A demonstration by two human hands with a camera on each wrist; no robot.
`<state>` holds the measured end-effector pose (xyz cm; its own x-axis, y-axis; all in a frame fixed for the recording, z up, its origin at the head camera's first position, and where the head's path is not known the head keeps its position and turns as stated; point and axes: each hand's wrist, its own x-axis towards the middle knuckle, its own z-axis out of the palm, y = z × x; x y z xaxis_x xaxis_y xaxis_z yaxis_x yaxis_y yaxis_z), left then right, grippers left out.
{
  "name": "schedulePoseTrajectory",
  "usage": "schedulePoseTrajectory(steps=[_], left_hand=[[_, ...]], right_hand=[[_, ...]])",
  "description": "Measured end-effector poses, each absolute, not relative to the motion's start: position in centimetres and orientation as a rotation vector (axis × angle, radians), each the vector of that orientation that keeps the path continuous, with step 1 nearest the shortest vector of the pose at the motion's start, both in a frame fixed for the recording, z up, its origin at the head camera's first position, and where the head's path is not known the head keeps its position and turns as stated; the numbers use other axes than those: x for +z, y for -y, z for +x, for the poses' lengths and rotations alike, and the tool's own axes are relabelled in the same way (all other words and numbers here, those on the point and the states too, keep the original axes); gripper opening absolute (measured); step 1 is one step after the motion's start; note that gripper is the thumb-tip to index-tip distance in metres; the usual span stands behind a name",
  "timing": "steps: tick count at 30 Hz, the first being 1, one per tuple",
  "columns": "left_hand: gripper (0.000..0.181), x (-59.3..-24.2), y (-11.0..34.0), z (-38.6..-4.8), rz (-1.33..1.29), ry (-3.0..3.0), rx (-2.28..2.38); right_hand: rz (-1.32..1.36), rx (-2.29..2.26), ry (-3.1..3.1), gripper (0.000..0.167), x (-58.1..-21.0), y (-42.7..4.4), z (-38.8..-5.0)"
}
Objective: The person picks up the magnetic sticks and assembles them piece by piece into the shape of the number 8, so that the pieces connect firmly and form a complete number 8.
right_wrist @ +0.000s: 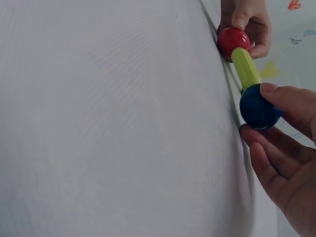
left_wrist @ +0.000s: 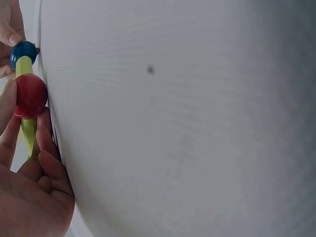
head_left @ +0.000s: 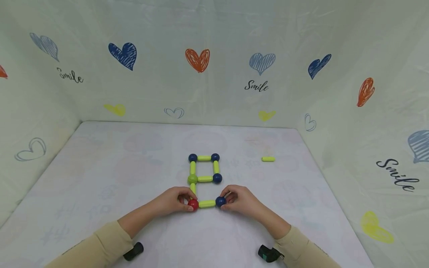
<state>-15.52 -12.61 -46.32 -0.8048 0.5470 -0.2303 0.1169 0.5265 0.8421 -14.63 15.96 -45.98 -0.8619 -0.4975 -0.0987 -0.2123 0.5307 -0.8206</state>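
Note:
My left hand (head_left: 174,201) pinches a red ball (head_left: 193,204) at the near left corner of a ball-and-rod figure lying on the table. With thumb and fingers my right hand (head_left: 242,201) holds a dark blue ball (head_left: 220,201). A yellow-green rod (head_left: 207,203) joins these two balls, as the right wrist view also shows. From the red ball another rod (head_left: 193,188) runs away to a green ball (head_left: 192,178). Beyond it, rods and blue balls (head_left: 217,178) complete a small square with the green ball at one corner. No rod links the two right-hand near blue balls.
A single yellow-green rod (head_left: 268,159) lies apart on the right of the white table (head_left: 134,149). Near the front edge, a black cylindrical object (head_left: 133,251) sits by the left sleeve and a black device (head_left: 268,254) by the right. Heart-printed cloth (head_left: 224,96) walls the back and sides.

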Motion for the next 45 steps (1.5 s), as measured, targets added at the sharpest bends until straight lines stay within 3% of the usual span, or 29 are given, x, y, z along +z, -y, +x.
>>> schedulePoseTrajectory(steps=[26, 45], left_hand=[[0.03, -46.0, 12.3, -15.3, 0.491, -2.323, 1.2], [0.031, -46.5, 12.4, -15.4, 0.502, -2.317, 1.202]], right_hand=[[-0.627, -1.197, -2.478, 0.026, -46.0, -16.1, -14.7], [-0.491, -1.249, -2.628, 0.032, -43.5, -20.0, -17.3]])
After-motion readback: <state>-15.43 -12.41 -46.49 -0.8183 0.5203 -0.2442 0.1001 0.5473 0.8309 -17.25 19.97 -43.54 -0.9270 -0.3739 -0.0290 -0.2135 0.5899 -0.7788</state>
